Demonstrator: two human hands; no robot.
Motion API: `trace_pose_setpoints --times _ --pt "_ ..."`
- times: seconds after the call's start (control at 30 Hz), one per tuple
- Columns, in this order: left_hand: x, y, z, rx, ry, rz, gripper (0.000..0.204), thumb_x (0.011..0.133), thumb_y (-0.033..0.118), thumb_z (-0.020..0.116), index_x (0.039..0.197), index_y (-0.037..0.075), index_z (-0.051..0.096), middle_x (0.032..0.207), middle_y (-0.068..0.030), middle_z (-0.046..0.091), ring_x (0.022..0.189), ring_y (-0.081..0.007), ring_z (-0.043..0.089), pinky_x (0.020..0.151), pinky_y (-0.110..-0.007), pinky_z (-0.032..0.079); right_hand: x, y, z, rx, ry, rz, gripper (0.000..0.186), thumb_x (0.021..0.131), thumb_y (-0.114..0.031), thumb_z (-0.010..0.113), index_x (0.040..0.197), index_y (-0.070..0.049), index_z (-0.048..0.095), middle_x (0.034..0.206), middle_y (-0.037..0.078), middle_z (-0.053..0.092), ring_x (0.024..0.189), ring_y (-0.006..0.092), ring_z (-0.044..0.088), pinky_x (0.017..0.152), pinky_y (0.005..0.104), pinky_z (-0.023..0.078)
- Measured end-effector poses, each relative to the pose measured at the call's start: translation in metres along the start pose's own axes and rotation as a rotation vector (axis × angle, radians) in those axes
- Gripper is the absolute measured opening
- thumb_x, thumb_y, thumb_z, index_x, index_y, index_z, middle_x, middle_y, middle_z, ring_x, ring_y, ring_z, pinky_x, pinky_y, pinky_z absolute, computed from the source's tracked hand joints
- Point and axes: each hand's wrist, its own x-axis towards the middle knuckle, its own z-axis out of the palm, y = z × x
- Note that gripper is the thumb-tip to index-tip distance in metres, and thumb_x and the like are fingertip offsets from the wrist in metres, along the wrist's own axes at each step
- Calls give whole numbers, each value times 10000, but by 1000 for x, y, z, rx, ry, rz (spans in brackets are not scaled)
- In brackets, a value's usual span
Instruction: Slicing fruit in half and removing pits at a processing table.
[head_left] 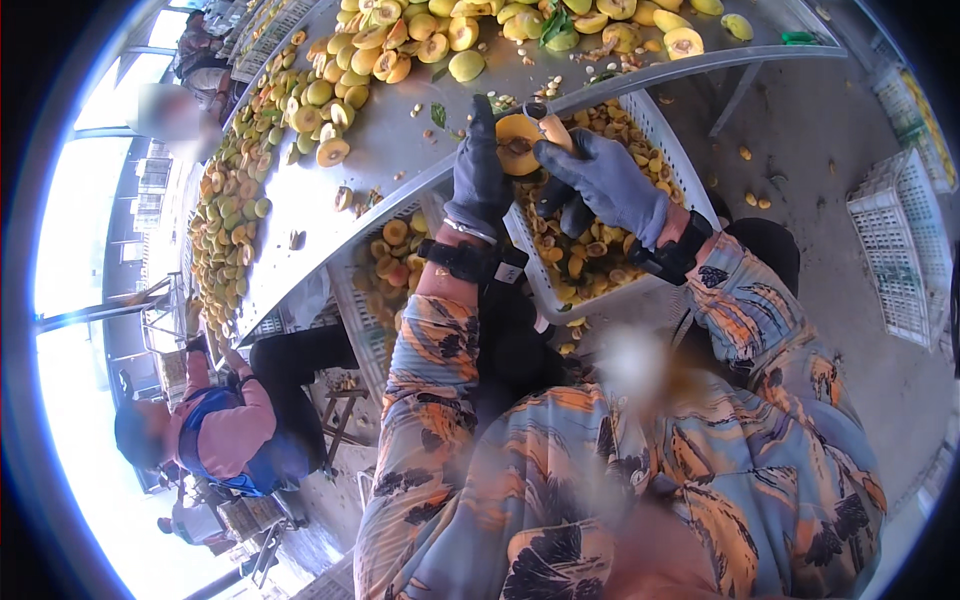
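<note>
My left hand [477, 178], in a grey glove, is closed on a halved yellow peach [512, 132] just past the table's near edge. The cut face shows a brown hollow in its middle. My right hand [612, 185], gloved too, is shut on a small tool with a light orange handle [556, 132] and a dark metal end close to the fruit's rim. I cannot tell whether that end touches the peach. Below both hands stands a white plastic crate [692, 178] holding many small fruit pieces.
Heaps of halved peaches [330, 90] lie along the metal table [400, 135], with loose pits and a green leaf [438, 115]. A second crate [357, 318] of fruit is at my left. White crates [905, 245] stand right. A co-worker [225, 430] sits at left.
</note>
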Motion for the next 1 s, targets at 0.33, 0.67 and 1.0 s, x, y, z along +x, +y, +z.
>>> trace_pose_setpoints --times 0.33,0.67,1.0 --pt "-4 -3 16 -186 32 42 1001 829 847 333 1011 -86 647 921 -218 675 846 -337 667 816 -425 552 -10 12 5 -341 33 -3 390 962 -296 605 1129 53 552 736 93 674 571 138 682 437 281 542" --pt "12 -15 1 -246 -141 28 684 924 575 486 1022 -83 642 929 -194 688 841 -306 680 807 -411 558 -2 25 0 -591 51 -30 362 953 -298 591 1076 41 555 684 142 678 498 219 671 432 320 529" --pt "6 -1 -2 385 -238 118 198 811 24 719 989 -50 674 918 -99 702 817 -142 675 742 -271 554 -9 14 9 -670 26 111 368 962 -269 570 1209 -6 499 629 99 641 428 180 620 377 291 482"
